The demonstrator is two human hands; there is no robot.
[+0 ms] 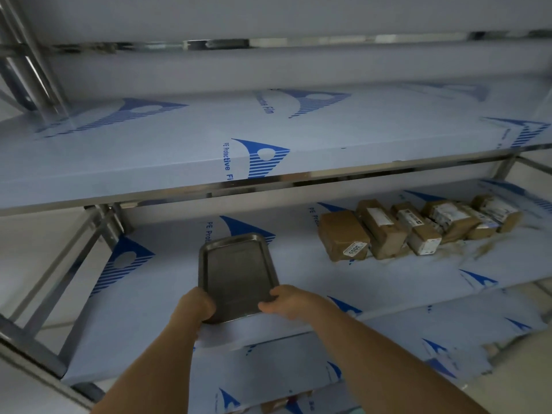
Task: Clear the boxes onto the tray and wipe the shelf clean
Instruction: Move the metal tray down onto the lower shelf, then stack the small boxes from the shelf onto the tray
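Head view, from the left: my left hand (195, 303) grips the near left corner of the metal tray (236, 273), fingers curled over its rim. I see the tray lying on the shelf (167, 294), long axis running away from me, far end tipped slightly left. My right hand (286, 300) holds the near right corner. Blue print on the shelf film reads "PE Protective Film". Further right, well apart from the tray, a row of brown boxes (418, 225) sits on the same shelf; the nearest box's label reads "3005". Loose brownish dust (490, 246) lies beside them.
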